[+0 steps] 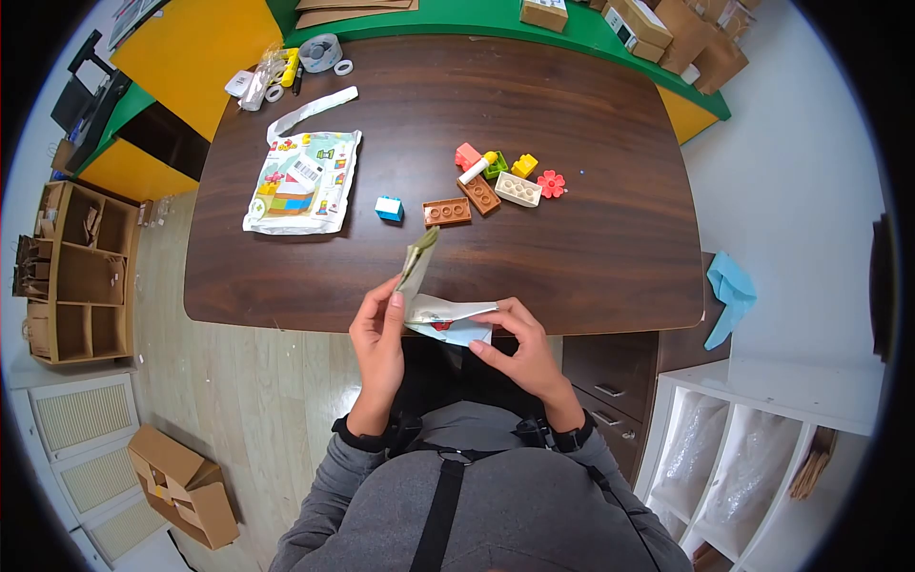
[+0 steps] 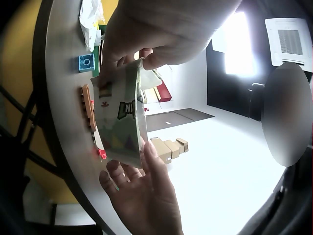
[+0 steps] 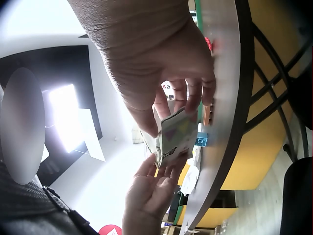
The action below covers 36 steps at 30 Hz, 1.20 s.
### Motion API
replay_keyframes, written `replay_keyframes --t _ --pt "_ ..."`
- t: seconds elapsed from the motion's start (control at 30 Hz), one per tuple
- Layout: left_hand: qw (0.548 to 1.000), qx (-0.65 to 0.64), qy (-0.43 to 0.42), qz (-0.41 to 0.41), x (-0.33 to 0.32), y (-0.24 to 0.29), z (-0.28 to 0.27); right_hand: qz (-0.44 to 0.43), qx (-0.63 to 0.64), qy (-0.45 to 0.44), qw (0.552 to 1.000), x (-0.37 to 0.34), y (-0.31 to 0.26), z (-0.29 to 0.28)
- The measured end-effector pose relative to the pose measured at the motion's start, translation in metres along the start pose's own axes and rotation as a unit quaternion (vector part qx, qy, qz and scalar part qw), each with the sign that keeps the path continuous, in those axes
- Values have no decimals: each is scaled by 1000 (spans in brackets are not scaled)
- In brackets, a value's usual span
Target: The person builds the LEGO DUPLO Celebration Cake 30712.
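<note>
Between my two hands, at the near edge of the table, is a folded printed paper booklet (image 1: 448,311), partly opened out, with one flap standing up on its left. My left hand (image 1: 377,336) pinches that left side, thumb on the near face. On the other end, my right hand (image 1: 522,351) holds the paper between thumb and fingers. The left wrist view shows the booklet's pale green outer face (image 2: 120,115) with dark lettering. Coloured triangles show on the paper (image 3: 177,131) in the right wrist view.
Beyond the booklet lie a blue-and-white block (image 1: 389,208), brown bricks (image 1: 447,212), a beige brick (image 1: 518,190), a yellow piece (image 1: 524,166) and a red flower piece (image 1: 551,184). A torn-open printed bag (image 1: 305,181) lies left; tape rolls (image 1: 320,53) sit at the back left.
</note>
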<state>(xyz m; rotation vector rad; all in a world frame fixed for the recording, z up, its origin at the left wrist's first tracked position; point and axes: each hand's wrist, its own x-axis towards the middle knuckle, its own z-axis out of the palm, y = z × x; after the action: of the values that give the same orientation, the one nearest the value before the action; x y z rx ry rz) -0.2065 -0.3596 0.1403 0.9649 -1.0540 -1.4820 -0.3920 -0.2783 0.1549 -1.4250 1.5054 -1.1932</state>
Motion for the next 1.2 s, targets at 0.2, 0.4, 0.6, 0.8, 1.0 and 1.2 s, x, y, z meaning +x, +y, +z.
replay_keyframes --t 0.2,0.4,0.6,0.8,1.0,1.2 --pt "995 -82 32 -38 5 5 -5 -16 -23 -30 999 -2 -5 1" --pt "983 -162 52 -66 7 7 -10 -9 -31 -36 999 -2 -2 2" --pt "978 -184 62 -70 7 8 -10 11 24 -50 998 -4 7 4" --pt "976 -190 71 -85 6 9 -10 5 -9 -40 999 -3 2 7" --pt "976 -187 59 -98 7 7 -11 11 -12 -22 1000 -3 4 9" --pt "972 -202 53 -108 6 10 -5 20 -20 -5 1000 -3 9 9"
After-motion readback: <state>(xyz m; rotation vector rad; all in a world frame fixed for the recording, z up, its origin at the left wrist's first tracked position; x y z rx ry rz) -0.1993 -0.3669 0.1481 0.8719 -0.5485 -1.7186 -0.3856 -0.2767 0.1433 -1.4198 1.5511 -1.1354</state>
